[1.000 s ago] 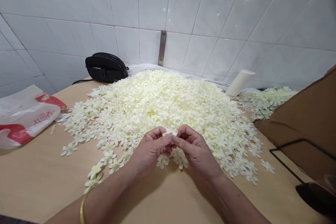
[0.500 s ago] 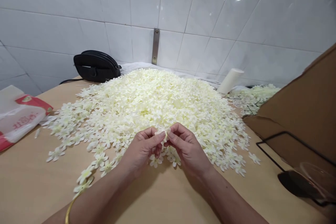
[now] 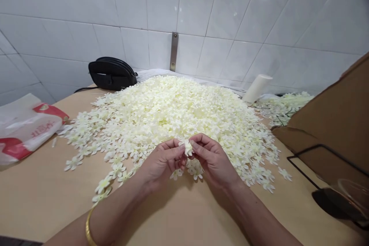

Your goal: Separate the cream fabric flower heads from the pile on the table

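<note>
A single cream fabric flower is pinched between the fingertips of both hands, held just above the near edge of the big heap of fabric flowers. The left hand closes thumb and forefinger on its left side, and the right hand does the same on its right, so the two hands meet at the blossom with their fingertips almost touching. Judging by the grip, the step in hand looks like working the layers of this one flower, pulling them apart or pressing them together; which of the two cannot be told. The next move would call for a light, fine pull at the petal edges, since the piece is small and thin and would crumple easily.

Loose flowers lie scattered on the worktop directly under the hands. A gold bangle sits on the left wrist. Well to the left lies a red and white plastic bag, and at the back, against the tiled wall, a black pouch. To the right of the heap a white cylinder leans, beside a smaller pile of flowers. A brown cardboard box and a black wire frame stand at the right. Nothing blocks the hands.
</note>
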A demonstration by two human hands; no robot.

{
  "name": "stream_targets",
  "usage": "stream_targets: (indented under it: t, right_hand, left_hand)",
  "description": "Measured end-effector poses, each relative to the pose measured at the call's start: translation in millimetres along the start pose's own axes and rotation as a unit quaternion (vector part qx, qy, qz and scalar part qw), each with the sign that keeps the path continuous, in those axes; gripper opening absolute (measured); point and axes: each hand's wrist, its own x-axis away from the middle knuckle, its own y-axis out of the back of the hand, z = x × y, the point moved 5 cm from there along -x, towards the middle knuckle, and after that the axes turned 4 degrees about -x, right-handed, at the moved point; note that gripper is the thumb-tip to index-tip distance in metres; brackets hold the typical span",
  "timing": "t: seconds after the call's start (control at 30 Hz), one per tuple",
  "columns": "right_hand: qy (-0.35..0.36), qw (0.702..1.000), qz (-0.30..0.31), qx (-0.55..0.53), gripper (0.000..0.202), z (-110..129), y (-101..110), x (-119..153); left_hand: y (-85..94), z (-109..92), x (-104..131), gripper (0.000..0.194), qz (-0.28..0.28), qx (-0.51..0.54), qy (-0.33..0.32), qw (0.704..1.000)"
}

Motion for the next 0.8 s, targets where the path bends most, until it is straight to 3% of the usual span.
stream_targets:
  t: [0.17, 0.3, 0.4, 0.6, 0.8]
  right_hand:
    - [-0.023, 0.999, 0.017, -0.019, 0.017, 0.3, -5.4, 17.9]
    - [-0.039, 0.992, 0.006, 0.12, 0.017, -7.3, 0.3, 46.6]
    - [-0.053, 0.968, 0.009, 0.247, 0.019, -17.8, 4.3, 65.7]
    - [0.089, 0.86, 0.031, 0.501, 0.019, -22.4, -1.1, 76.4]
    - [0.15, 0.875, -0.042, 0.458, 0.018, -5.8, -4.4, 81.3]
  left_hand:
    - [-6.4, 4.8, 21.5, 0.02, 0.006, 0.008, 0.034, 0.999]
    - [5.9, 14.9, 51.0, 0.019, -0.058, -0.023, 0.057, 0.996]
    - [21.0, 18.8, 68.1, 0.021, -0.117, -0.045, 0.043, 0.991]
    - [29.2, 26.3, 74.4, 0.022, -0.143, -0.043, 0.045, 0.988]
    - [21.6, 28.9, 64.5, 0.022, -0.153, -0.085, 0.028, 0.984]
